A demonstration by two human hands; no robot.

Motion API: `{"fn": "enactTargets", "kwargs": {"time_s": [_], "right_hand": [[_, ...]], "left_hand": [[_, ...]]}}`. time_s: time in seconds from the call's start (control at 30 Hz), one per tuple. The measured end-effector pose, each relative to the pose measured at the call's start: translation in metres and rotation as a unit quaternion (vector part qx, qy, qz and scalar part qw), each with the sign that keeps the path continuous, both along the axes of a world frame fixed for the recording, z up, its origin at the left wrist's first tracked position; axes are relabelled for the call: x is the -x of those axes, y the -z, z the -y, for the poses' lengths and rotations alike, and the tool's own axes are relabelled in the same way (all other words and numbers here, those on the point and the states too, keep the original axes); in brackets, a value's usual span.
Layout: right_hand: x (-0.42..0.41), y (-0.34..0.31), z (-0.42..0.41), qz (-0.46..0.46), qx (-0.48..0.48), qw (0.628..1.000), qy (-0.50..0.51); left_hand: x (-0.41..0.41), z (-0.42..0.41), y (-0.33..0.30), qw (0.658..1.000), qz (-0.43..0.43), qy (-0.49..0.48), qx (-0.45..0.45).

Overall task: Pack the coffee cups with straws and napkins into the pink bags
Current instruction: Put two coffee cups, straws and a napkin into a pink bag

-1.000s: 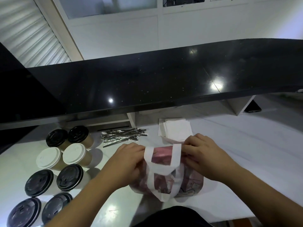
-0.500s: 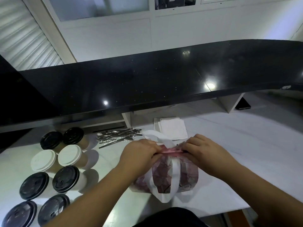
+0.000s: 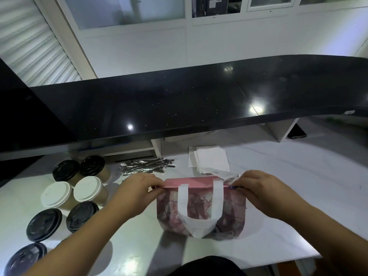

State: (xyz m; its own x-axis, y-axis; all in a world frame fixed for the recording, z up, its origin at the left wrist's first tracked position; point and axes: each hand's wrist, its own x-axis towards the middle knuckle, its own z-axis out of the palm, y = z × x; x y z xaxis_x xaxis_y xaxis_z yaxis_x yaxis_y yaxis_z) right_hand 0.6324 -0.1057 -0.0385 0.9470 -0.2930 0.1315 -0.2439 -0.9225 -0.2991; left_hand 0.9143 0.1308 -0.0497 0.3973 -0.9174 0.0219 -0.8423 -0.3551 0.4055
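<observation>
Hands come first in the head view. My left hand (image 3: 137,189) pinches the left end of the pink bag (image 3: 201,208) at its top edge. My right hand (image 3: 258,191) pinches the right end of the same edge. Both grips are curled tight on the thin rim, and the bag's mouth is pulled out long and flat between them. The bag sits on the white tabletop (image 3: 278,196), near me, in the middle. Its white handle (image 3: 199,212) hangs down the near side.

The coffee cups (image 3: 65,196) stand in a bunch at the left, well apart from the bag. Some have black lids and some have white lids. The straws (image 3: 147,166) lie in a pile on the far side of my left hand. The napkins (image 3: 209,160) lie in a stack on the far side of the bag.

I think the bag is soft and could flop shut when I let go of one end to get a cup. A cup put in crooked could tip and spill. Pulling too hard could rip the rim.
</observation>
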Motion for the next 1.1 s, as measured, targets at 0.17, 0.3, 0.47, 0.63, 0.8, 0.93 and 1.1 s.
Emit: {"fn": "enactTargets", "kwargs": {"time_s": [0.17,0.3,0.47,0.63,0.8,0.93,1.1], "right_hand": [[0.003,0.005,-0.007,-0.021,0.014,0.998,0.058],[-0.012,0.007,-0.029,-0.031,0.108,0.993,0.022],[-0.039,0.007,-0.042,-0.099,0.157,0.983,0.001],[-0.048,-0.019,-0.050,-0.161,0.140,0.977,0.002],[-0.068,-0.078,-0.073,-0.156,0.122,0.980,0.031],[-0.097,-0.152,-0.086,-0.159,0.108,0.977,0.096],[-0.150,-0.230,-0.085,-0.105,0.102,0.973,0.179]], "left_hand": [[0.005,0.002,0.001,1.000,0.004,-0.021,0.019],[0.011,-0.001,0.006,0.999,-0.022,-0.031,0.039],[0.006,-0.004,0.007,0.994,-0.074,-0.055,0.056],[-0.003,-0.015,0.010,0.981,-0.121,-0.095,0.119],[-0.020,-0.030,0.005,0.957,-0.173,-0.144,0.186],[-0.043,-0.036,-0.019,0.951,-0.181,-0.130,0.215],[-0.068,-0.038,-0.066,0.928,-0.206,-0.144,0.276]]}}
